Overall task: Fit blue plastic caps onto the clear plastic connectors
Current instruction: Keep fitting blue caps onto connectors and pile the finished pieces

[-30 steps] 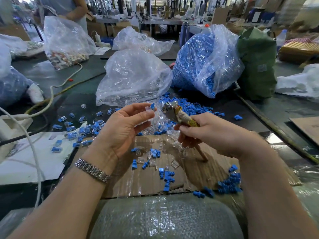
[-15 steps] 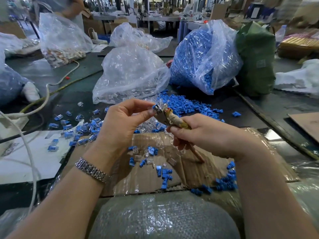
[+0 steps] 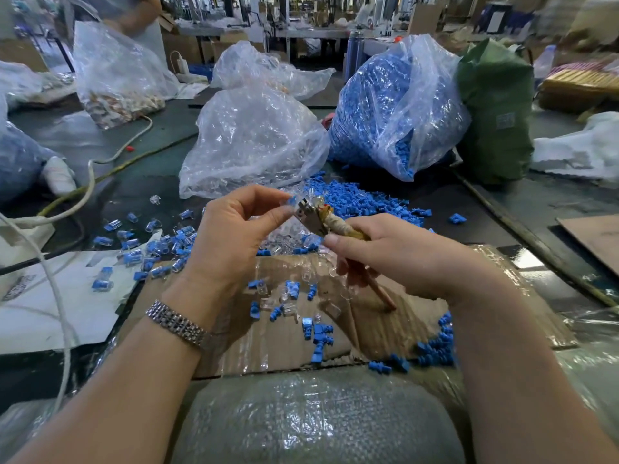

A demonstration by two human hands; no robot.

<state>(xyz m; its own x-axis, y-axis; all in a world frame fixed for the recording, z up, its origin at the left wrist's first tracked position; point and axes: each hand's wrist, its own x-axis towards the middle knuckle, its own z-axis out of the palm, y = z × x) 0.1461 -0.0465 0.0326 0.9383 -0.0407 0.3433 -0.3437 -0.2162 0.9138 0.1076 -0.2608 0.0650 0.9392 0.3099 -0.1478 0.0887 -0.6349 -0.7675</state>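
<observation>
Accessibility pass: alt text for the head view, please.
A left hand pinches a clear connector with blue cap against the metal tip of a taped tool gripped by the right hand, above loose blue caps and cardboard.

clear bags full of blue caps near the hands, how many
1: the bag of blue caps stands behind the right hand, beside a green sack. A bluish bag at the left edge is unclear.

L hand [image 3: 234,229] w/ pinched connector [image 3: 290,199] closed the gap since 1.0 s ago: connector now touching metal head of tool [image 3: 310,217] gripped in R hand [image 3: 398,256]; tool head swung toward L fingertips.
</observation>
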